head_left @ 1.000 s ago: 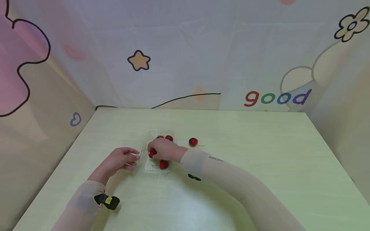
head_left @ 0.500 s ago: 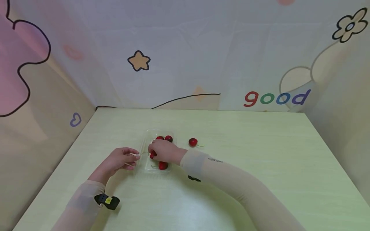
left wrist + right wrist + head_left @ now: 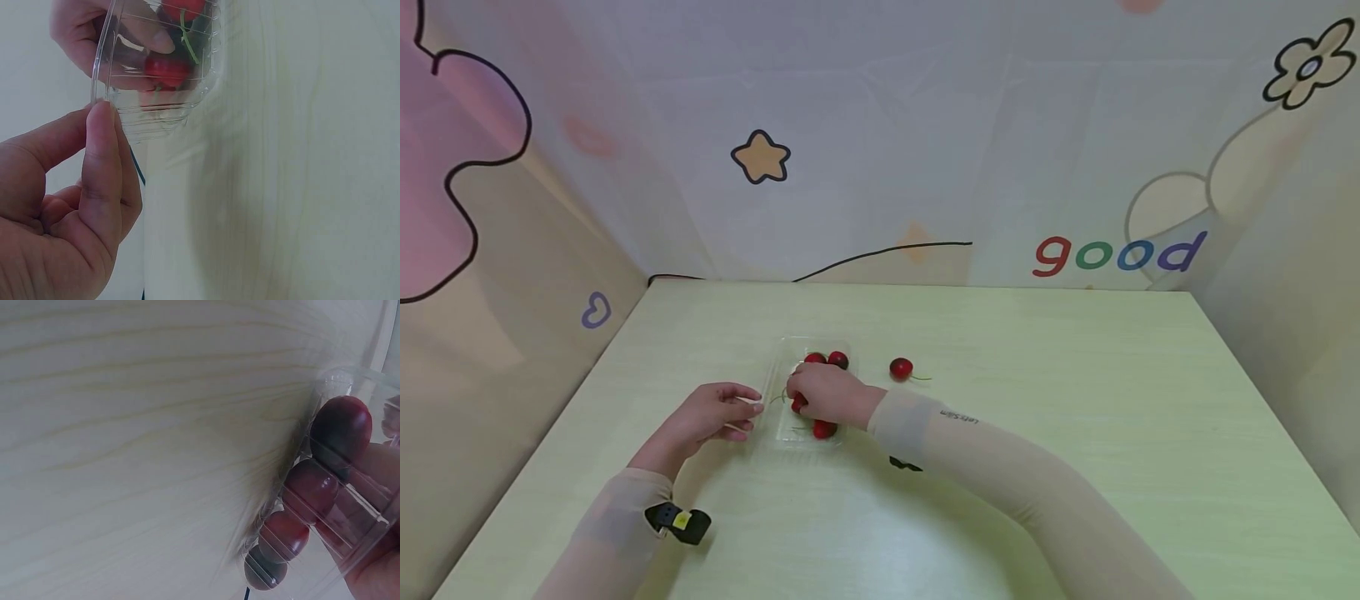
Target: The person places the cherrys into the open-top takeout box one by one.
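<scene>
A clear plastic box (image 3: pixel 784 439) with several red cherries in it sits left of the table's middle. My left hand (image 3: pixel 711 414) pinches its left rim between thumb and fingers, plain in the left wrist view. Inside the box, my right hand (image 3: pixel 826 392) holds a cherry (image 3: pixel 167 70) with a green stem, seen through the clear wall. Nearer me in the box lies another cherry (image 3: pixel 824 429), and two more, one a dark red cherry (image 3: pixel 838 360), lie at the far end. The right wrist view shows cherries (image 3: pixel 310 491) lined up along the box's side; my right fingers are partly hidden.
One loose cherry (image 3: pixel 901 369) with its stem lies on the pale wood-grain table (image 3: pixel 1037 400), right of the box. A printed cloth backdrop (image 3: pixel 880 142) rises behind the table and along both sides.
My right hand and the cherry it holds have shifted slightly right within the box. The left hand keeps its place at the rim.
</scene>
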A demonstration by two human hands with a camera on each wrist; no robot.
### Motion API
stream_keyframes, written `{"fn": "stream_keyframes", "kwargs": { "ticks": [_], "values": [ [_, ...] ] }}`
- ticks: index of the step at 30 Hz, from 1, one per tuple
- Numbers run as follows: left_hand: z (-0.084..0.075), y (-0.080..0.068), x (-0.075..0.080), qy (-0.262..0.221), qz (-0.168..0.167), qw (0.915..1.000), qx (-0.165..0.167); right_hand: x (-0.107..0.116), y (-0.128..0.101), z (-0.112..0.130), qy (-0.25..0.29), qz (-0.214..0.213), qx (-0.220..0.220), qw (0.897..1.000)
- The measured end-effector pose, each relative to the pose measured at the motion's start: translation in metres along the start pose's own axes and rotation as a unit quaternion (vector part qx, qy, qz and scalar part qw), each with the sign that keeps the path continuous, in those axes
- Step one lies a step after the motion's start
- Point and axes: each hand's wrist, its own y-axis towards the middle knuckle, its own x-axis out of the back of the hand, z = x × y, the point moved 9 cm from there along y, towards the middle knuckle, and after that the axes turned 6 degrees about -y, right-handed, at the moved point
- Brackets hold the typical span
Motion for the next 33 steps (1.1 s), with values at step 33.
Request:
{"fn": "stream_keyframes", "kwargs": {
  "ticks": [33],
  "values": [
    [-0.001,-0.001,-0.002,-0.014,0.004,0.9999,-0.004,0.002,-0.003,-0.011,0.02,0.01,-0.031,0.999]
  ]
}}
